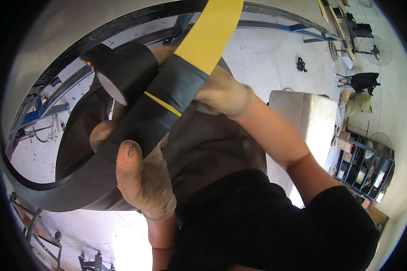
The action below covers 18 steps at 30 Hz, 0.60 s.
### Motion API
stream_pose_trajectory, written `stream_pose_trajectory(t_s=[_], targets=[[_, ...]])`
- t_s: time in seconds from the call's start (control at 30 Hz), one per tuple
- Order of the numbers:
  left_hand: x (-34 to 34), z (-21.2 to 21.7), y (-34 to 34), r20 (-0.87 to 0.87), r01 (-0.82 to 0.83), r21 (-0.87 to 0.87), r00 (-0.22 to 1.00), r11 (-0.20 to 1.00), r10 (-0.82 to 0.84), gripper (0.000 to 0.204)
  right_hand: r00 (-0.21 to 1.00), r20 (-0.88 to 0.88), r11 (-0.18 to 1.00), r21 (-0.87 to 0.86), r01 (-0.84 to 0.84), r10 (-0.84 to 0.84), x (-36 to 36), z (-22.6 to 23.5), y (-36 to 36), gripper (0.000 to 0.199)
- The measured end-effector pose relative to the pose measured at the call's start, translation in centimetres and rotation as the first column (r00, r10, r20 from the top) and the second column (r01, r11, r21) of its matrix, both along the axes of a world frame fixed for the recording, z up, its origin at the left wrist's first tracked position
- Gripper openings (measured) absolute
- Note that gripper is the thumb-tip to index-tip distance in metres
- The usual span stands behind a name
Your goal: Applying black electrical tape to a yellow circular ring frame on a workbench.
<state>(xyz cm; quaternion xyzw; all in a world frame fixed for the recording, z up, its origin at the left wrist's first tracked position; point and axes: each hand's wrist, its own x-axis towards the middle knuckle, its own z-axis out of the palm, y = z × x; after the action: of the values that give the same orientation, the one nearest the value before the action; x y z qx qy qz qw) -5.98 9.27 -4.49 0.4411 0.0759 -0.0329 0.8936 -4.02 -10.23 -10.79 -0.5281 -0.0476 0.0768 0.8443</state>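
A long curved strip (208, 40), yellow at its far end and black along the rest, crosses in front of me from the top down to the left. Black tape covers part of it, with a thin yellow gap between two black sections. Gloved, my left hand (149, 185) closes round the strip, its thumb over the black face and a finger at the opposite edge. My right hand (224, 92), also gloved and blurred, curls behind the strip; its fingertips reach the far side by a wide roll of black tape (131, 74). Its grip is mostly hidden.
A long dark-edged panel on a blue metal frame (298, 28) curves across the far side. To my right stands a pale padded block (303, 113). Farther right are a blue rack (364, 167), a black folding chair (365, 82) and a fan (375, 52). Metal stands (36, 221) occupy the near left.
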Motion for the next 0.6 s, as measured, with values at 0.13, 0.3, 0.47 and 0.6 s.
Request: stream_pose_trajectory(t_s=[0.13,0.3,0.47,0.6], targets=[[-0.1,-1.0,-0.6,0.051,-0.017,-0.178,0.998,0.984,0.027,0.049,0.931,-0.225,0.958,0.067,-0.280,0.288,-3.3,7.8,-5.4,0.048],[0.4,-1.6,-1.1,0.105,-0.006,-0.123,0.994,0.992,0.019,0.046,0.888,-0.409,0.905,-0.264,-0.334,0.209,2.3,15.2,-0.5,0.057],[1.1,-1.3,-0.7,0.133,0.030,-0.109,0.991,0.994,-0.015,0.050,0.391,-0.650,0.729,0.396,-0.559,0.652,8.8,15.6,0.6,0.049],[1.5,-1.4,0.9,0.251,0.069,-0.023,0.966,0.997,-0.061,0.048,0.597,-0.706,0.831,-0.023,-0.556,0.380,-0.2,17.4,-1.0,0.052]])
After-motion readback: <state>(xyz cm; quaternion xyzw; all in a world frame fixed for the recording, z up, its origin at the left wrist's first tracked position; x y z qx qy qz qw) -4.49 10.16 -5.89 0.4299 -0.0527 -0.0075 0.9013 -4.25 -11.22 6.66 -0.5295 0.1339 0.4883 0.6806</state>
